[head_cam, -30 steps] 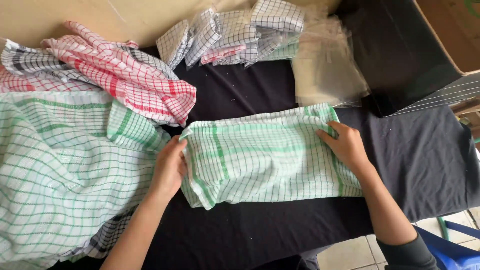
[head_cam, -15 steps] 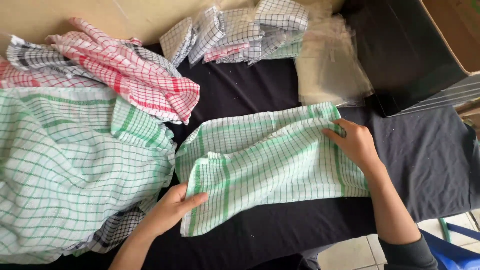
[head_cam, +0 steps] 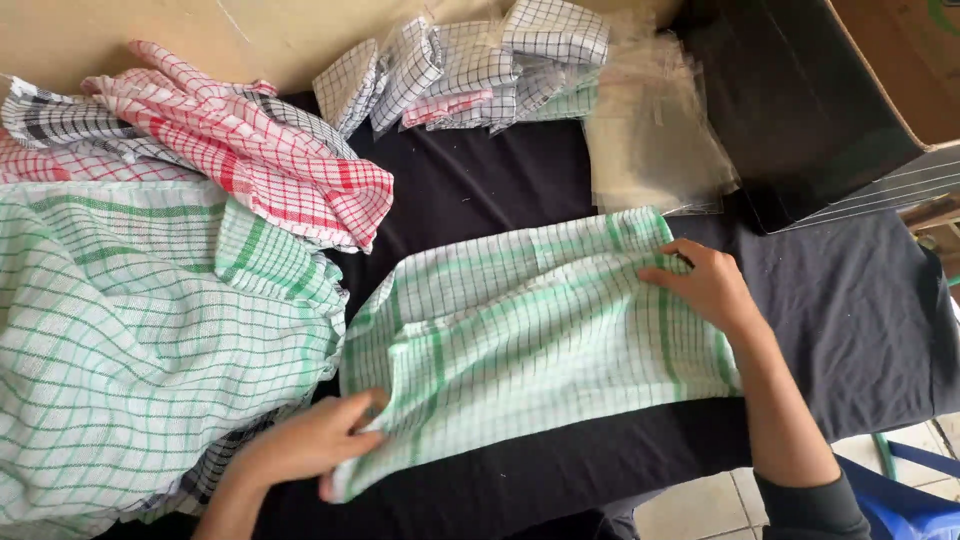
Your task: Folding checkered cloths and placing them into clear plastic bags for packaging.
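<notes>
The green checked cloth (head_cam: 530, 330) lies on the black table cover (head_cam: 860, 320), its long side running left to right between both hands. The left hand (head_cam: 310, 445) pinches the near left corner; the right hand (head_cam: 705, 285) presses flat, fingers spread, on the far right edge. Open cover lies at the right; a pile of cloths (head_cam: 150, 340) crowds the left
</notes>
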